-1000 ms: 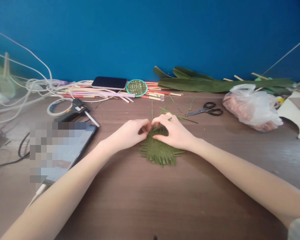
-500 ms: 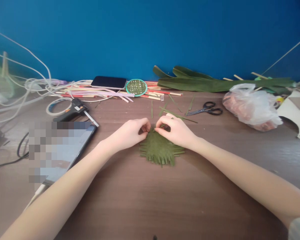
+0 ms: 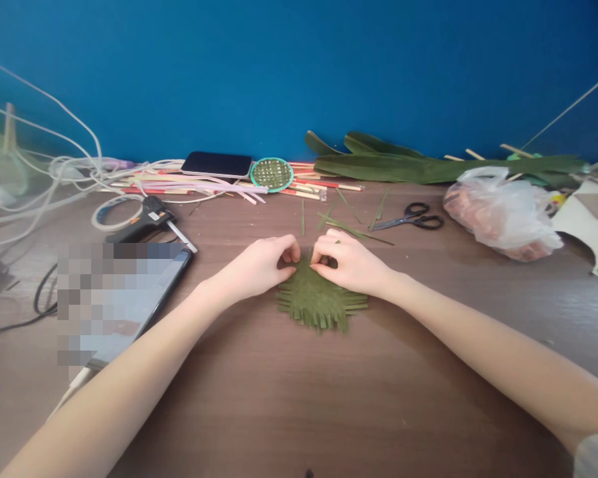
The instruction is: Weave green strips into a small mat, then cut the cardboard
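A small mat of woven green leaf strips (image 3: pixel 319 299) lies on the brown table in front of me, its loose strip ends fringing the sides and the near edge. At its far left corner, my left hand (image 3: pixel 269 264) pinches the leaf mat between thumb and fingers. My right hand (image 3: pixel 346 260) is closed in a pinch on the mat's far right part, close to the left hand. The exact strips between the fingertips are too small to make out. Several cut leaf strips (image 3: pixel 356 230) lie just beyond the hands.
Black-handled scissors (image 3: pixel 416 217) lie right of the strips, with a plastic bag (image 3: pixel 503 212) farther right. Long green leaves (image 3: pixel 403 167) run along the blue wall. A round green-rimmed woven piece (image 3: pixel 272 174), a dark phone (image 3: pixel 216 164), a glue gun (image 3: pixel 149 219) and a propped screen (image 3: pixel 144 299) stand left.
My right hand has shifted very slightly at the mat's far edge, with its fingertips a little lower. The left hand and the mat have hardly moved.
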`<state>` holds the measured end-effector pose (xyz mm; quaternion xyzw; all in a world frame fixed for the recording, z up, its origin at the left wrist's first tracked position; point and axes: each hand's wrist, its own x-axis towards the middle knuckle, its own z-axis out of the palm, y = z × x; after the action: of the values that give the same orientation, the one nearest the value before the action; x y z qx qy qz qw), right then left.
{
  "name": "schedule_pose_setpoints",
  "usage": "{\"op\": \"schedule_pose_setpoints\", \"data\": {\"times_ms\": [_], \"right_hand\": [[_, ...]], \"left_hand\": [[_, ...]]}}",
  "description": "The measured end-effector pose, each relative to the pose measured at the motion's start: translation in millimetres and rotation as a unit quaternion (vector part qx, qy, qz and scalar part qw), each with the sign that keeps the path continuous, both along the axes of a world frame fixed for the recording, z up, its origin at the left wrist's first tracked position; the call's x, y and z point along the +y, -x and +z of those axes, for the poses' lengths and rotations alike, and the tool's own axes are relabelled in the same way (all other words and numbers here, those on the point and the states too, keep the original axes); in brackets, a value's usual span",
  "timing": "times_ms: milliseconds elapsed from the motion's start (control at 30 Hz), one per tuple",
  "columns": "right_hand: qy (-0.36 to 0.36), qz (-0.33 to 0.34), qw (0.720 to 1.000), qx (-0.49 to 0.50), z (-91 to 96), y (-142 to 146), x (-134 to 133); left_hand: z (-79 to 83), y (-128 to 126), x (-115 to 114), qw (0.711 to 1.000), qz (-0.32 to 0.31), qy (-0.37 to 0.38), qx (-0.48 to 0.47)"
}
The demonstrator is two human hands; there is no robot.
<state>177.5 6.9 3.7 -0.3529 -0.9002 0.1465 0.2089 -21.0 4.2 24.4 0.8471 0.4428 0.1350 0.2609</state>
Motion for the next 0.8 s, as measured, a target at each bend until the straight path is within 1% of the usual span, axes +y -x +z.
{"op": "schedule_pose_setpoints", "data": {"times_ms": [100,167,267,400,567,667,800], "right_hand": [[-0.008,0.002,1.000,-0.008,-0.6,-0.3,-0.2],[-0.014,0.006,1.000,-0.009,-1.4,-0.3,-0.1],[-0.014,0.009,1.000,-0.006,-2.3,-0.3,0.4],[-0.012,0.010,1.000,-0.006,-2.3,-0.3,0.7],[0.014,-0.004,1.000,-0.001,-0.1,0.1,1.2],[0.031,-0.023,0.998,0.054,4.6,-0.3,0.8],[0.027,-0.054,0.986,0.153,12.9,-0.5,-2.6]], "left_hand": [[3.9,-2.3,-2.8,1.000,0.010,-0.006,-0.004],[5.4,-4.4,-4.5,1.000,0.015,-0.024,-0.002],[4.6,-6.5,-5.6,0.999,0.007,-0.052,0.004],[1.2,-6.4,-4.9,0.999,-0.009,-0.049,-0.004],[0.3,-5.6,-4.9,0.999,-0.005,-0.050,-0.003],[-0.1,-6.0,-5.3,0.999,0.002,-0.052,-0.002],[-1.2,-7.0,-5.8,0.999,0.010,-0.046,-0.005]]}}
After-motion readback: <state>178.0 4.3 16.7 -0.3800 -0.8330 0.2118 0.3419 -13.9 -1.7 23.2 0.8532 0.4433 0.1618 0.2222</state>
